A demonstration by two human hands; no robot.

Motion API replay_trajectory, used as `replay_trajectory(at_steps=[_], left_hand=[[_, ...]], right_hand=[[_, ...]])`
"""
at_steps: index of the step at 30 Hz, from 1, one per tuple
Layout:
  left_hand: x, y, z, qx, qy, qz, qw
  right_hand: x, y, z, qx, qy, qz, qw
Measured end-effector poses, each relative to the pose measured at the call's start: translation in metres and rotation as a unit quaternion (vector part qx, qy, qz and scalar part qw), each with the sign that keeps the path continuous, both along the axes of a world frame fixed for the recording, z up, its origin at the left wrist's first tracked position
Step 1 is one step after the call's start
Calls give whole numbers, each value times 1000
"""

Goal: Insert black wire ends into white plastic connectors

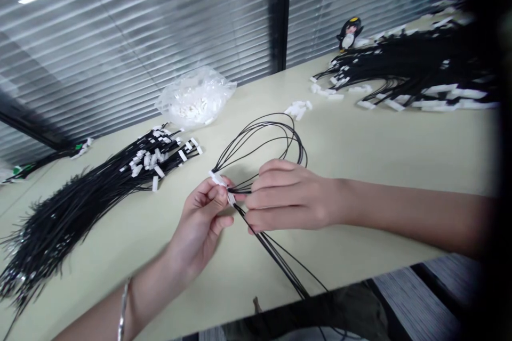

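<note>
My left hand (206, 213) pinches a white plastic connector (231, 197) between thumb and fingers. Another white connector (217, 177) sits just above it, at the end of a loop of thin black wires (244, 136). To the right, my right hand (290, 197) is closed around the black wires close to the connectors, its fingertips partly hidden. From the lower connector, more black wires (276, 256) run down past the table's front edge. Both hands are above the table, almost touching each other.
A large bundle of black wires (92, 192) with white connectors lies at left. Behind it stands a clear bag (196, 98) of small white parts. Loose white connectors (298, 109) lie mid-table. Another wire pile (420, 64) and a penguin figure (349, 34) are back right, before window blinds (160, 26).
</note>
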State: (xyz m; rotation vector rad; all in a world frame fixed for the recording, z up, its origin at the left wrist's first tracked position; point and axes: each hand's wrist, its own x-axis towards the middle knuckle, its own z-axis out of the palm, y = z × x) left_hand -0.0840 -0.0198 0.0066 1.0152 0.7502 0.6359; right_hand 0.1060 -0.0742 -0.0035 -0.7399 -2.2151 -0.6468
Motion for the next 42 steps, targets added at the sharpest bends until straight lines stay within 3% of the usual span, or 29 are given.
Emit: replay_trajectory(at_steps=[7,25,35,42], left_hand=[[-1,1,-1,10,1,-16,1000],[1,0,-2,60,18,-37,997],[2,-1,-2,72,39,-55,995],[0,-2,-2,68,36,-56,995]], right_hand=[[1,1,3,-34,-70,10,997],[8,1,7,-9,-183,18,983],[10,6,-1,55,-123,52,989],[1,6,-7,21,-15,37,999]])
